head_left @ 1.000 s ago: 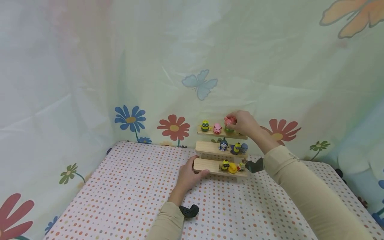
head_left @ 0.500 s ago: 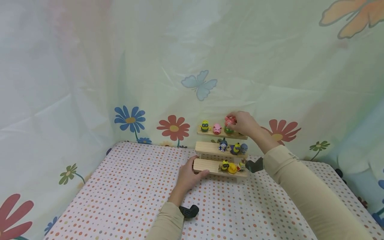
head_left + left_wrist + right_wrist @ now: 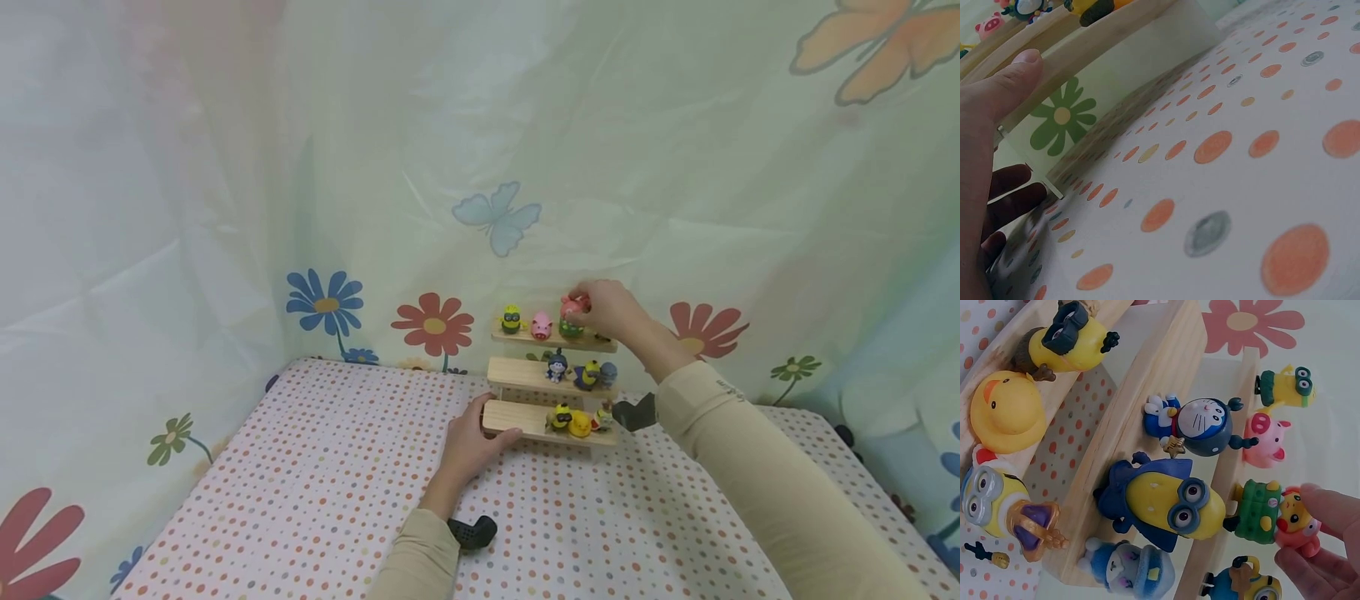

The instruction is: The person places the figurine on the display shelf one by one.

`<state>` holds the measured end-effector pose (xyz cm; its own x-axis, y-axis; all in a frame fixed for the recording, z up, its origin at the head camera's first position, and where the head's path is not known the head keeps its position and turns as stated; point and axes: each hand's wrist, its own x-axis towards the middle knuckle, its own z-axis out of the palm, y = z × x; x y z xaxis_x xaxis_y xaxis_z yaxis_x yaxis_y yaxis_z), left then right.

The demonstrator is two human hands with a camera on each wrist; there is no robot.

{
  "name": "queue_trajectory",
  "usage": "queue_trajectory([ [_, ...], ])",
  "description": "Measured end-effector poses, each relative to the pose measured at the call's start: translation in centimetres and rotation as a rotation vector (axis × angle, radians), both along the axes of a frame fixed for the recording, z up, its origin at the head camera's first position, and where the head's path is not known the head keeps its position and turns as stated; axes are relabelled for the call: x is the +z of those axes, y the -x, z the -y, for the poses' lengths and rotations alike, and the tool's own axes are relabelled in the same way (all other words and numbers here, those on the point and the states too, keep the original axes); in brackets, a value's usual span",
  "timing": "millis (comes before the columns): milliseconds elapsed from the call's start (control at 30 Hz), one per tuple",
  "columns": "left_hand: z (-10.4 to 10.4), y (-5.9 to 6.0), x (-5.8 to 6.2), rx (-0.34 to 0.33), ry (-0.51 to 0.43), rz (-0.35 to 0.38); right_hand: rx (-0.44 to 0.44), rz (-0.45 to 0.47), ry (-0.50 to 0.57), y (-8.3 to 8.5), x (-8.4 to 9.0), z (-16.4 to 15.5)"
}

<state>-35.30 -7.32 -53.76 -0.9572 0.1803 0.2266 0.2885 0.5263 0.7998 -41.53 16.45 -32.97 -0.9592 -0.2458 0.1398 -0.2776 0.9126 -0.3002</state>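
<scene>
On the top step of a three-tier wooden display stand (image 3: 517,417) is a figurine (image 3: 1259,511) with a green body, yellow face and pink hood. My right hand (image 3: 611,312) pinches its hood between thumb and fingers; the base appears to meet the step. At the stand's left end my left hand (image 3: 467,442) grips the lowest step, the thumb (image 3: 1019,78) against its front edge and the other fingers lower down. Beside the pinched figurine are a pink pig (image 3: 1266,439) and a blue-clothed minion figure (image 3: 1250,581).
The middle step holds a dark-blue cat figure (image 3: 1204,425), a caped minion (image 3: 1172,500) and a blue-hatted figure (image 3: 1129,569). Below sit a yellow duck (image 3: 1007,412) and two minions. A dotted cloth (image 3: 300,483) covers the table, with a flowered backdrop (image 3: 375,208) behind.
The head view has tilted slightly, so the scene sits a little lower. Both hands keep their places on the figurine and the stand.
</scene>
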Motion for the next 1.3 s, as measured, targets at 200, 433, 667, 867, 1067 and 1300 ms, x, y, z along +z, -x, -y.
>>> queue_trajectory([
  [200, -0.2, 0.2, -0.1, -0.003, -0.007, -0.01, -0.008, -0.008, -0.008, 0.0, 0.0, -0.1],
  [433, -0.7, 0.3, -0.4, -0.014, -0.019, -0.012, -0.033, 0.001, -0.002, -0.5, 0.1, -0.4],
  [667, -0.8, 0.3, -0.9, -0.024, -0.014, -0.013, -0.053, 0.004, -0.011, -1.0, 0.0, -1.0],
  [867, -0.8, 1.3, -0.8, -0.03, -0.007, -0.023, -0.063, -0.066, 0.001, -1.8, 0.7, -1.6],
  [1067, -0.6, 2.5, -0.9, -0.046, 0.0, -0.05, -0.127, -0.189, 0.058, -2.9, 0.0, -3.4],
  [1300, 0.1, 4.2, -0.9, -0.022, 0.04, -0.167, -0.209, -0.31, 0.067, -3.3, -2.5, -5.6],
])
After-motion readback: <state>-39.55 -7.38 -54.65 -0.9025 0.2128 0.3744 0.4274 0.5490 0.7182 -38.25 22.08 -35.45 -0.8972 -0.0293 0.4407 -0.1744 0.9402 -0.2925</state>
